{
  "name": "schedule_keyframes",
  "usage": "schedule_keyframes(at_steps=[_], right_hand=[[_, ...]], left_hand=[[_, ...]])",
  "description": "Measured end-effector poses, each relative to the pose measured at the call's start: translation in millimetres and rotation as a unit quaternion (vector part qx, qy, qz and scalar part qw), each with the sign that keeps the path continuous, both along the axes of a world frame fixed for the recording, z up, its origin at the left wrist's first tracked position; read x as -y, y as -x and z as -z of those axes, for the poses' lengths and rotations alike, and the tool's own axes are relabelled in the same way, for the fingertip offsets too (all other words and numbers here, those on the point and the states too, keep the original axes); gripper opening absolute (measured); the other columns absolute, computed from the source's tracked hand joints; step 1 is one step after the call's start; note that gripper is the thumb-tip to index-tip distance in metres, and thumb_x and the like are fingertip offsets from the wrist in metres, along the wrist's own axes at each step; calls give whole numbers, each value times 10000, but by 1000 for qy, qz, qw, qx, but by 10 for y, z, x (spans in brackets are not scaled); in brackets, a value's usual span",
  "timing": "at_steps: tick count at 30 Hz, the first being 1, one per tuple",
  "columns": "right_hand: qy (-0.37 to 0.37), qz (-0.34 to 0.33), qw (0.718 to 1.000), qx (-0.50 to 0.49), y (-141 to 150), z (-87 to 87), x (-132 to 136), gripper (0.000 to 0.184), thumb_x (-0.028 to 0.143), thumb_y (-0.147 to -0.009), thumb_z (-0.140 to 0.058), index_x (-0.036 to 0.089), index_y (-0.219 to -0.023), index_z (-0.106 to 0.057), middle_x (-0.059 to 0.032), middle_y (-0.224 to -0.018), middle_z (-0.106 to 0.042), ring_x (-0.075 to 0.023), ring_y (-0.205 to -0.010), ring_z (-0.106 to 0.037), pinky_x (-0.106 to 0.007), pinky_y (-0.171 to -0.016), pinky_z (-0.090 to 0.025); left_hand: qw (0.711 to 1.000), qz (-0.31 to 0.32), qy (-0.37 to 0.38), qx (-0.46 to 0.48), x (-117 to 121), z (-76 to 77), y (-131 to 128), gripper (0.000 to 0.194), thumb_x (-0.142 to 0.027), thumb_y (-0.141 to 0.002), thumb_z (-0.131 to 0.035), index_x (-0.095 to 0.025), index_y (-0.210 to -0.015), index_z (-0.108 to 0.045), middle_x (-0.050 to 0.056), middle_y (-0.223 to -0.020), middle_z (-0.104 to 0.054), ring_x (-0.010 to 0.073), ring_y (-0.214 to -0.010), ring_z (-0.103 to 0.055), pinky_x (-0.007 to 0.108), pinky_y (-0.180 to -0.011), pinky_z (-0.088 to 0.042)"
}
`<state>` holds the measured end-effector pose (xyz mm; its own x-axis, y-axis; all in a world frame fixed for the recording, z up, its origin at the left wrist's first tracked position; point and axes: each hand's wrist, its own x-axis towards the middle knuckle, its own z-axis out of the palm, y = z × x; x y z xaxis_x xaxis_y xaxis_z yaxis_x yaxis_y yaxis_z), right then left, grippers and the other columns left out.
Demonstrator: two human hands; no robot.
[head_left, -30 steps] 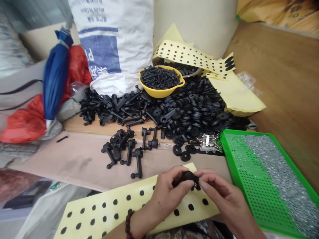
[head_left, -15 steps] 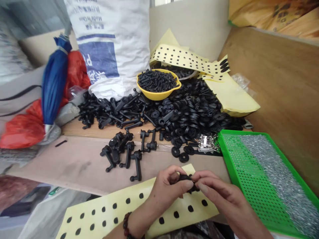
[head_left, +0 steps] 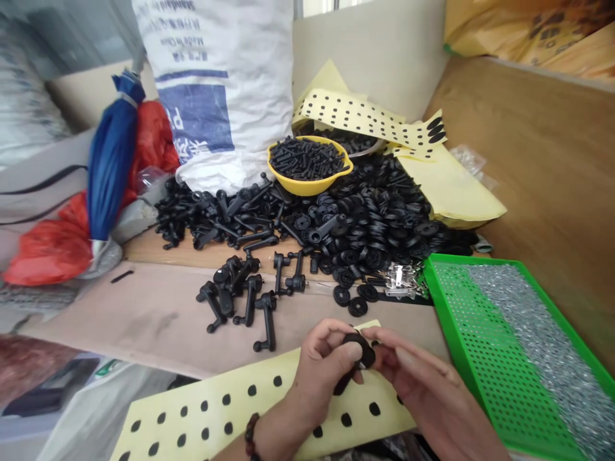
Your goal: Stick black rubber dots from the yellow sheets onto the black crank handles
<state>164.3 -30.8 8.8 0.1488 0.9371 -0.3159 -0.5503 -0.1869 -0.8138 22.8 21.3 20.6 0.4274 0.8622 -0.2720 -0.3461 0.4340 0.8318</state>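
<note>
My left hand [head_left: 319, 365] is closed on a black plastic crank handle [head_left: 366, 353], its thumb pressed over the rounded end. Part of the handle shows dark below the fingers. From the right, my right hand [head_left: 418, 378] curls its fingers against the handle's edge, the index finger reaching behind it; its grip is partly hidden. Both hands are above a pale yellow sheet [head_left: 262, 419] bearing rows of black rounded stickers [head_left: 346, 420]. Several black crank handles [head_left: 247, 298] lie on the table just beyond, with a few black discs [head_left: 357, 307] farther right.
A green perforated tray [head_left: 480, 333] of small metal pieces stands at right. Metal clips [head_left: 401, 280] lie beside it. Behind are heaped black parts [head_left: 379, 211], a yellow bowl [head_left: 307, 187] of black ribbed pieces, a white sack [head_left: 254, 77] and more yellow sheets [head_left: 461, 186]. A blue umbrella [head_left: 113, 153] leans left.
The black handle has been turned in my hands, so its rounded end shows more plainly. My right index finger has stretched out behind it. The view has shifted slightly.
</note>
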Motion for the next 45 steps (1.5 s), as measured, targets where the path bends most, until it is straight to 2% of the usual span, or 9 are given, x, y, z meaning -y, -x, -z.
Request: schedule_keyframes(at_steps=[3, 6, 12, 16, 26, 29, 39, 41, 45], right_hand=[[-2, 28, 1000, 10, -23, 80, -6, 270, 433, -779, -691, 266, -982, -754, -78, -1012, -730, -194, -800, -676, -316, -736, -571], [-67, 4, 985, 162, -63, 101, 5, 241, 404, -841, -630, 270, -1015, -730, -65, -1029, -713, -193, -848, -685, -266, -722, -573], [-200, -67, 864, 457, -19, -64, -52, 262, 283, -948, -448, 274, -1150, -614, -43, -1112, -648, -177, -1041, -626, -247, -868, -522], [-205, -105, 851, 472, 1, -84, -59, 274, 247, -982, -366, 283, -1144, -583, -24, -1111, -634, -153, -1056, -613, -226, -865, -507], [-306, 17, 696, 649, 23, -62, -18, 103, 177, -896, -508, 214, -988, -535, -98, -1060, -568, -206, -990, -590, -330, -839, -495], [-308, 9, 704, 640, 46, -73, -23, 145, 135, -902, -481, 209, -1006, -550, -95, -1039, -574, -194, -983, -590, -313, -840, -490], [-167, -32, 882, 440, -68, -13, 3, 180, 288, -909, -523, 222, -757, -594, -56, -930, -603, -187, -869, -627, -230, -673, -528], [-175, -20, 866, 468, -60, 12, 40, 143, 256, -906, -525, 227, -783, -591, -56, -953, -599, -184, -887, -628, -230, -690, -529], [-275, -8, 768, 579, 2, -69, 108, 142, 140, -874, -519, 239, -942, -596, -77, -1026, -599, -198, -935, -627, -281, -792, -524]], left_hand=[[1000, 3, -9, 7, 2, -5, 12, 377, -423, -663, -795, -163, -831, -579, -26, -620, -609, 74, -495, -535, 182, -478, -471], [1000, 12, 9, -3, -15, 0, 12, 401, -443, -650, -799, -160, -825, -575, -24, -615, -603, 73, -490, -521, 182, -466, -458], [999, 25, 30, -32, -10, -17, -18, 447, -475, -616, -810, -155, -825, -579, -36, -612, -561, 68, -523, -482, 180, -483, -447], [997, 29, 52, -46, 7, -47, 0, 435, -476, -627, -795, -151, -823, -582, -32, -596, -555, 72, -512, -465, 184, -467, -434], [992, -7, -42, -116, -1, 6, -22, 434, -544, -696, -724, -169, -825, -548, -68, -570, -428, 74, -533, -391, 195, -516, -380], [993, 1, -44, -113, 21, 44, -22, 421, -549, -731, -692, -170, -848, -550, -55, -608, -441, 84, -562, -401, 203, -538, -390], [963, 98, -125, -217, 32, -62, 104, 321, -447, -847, -573, -185, -1031, -599, -27, -670, -502, 125, -614, -479, 245, -608, -441], [919, 103, -221, -309, 54, -77, 115, 266, -358, -878, -535, -197, -1079, -602, 24, -800, -601, 173, -736, -549, 305, -726, -467], [819, 94, -354, -442, 70, -30, 95, 305, -228, -885, -456, -186, -1159, -584, 118, -995, -645, 268, -915, -578, 420, -850, -448]])
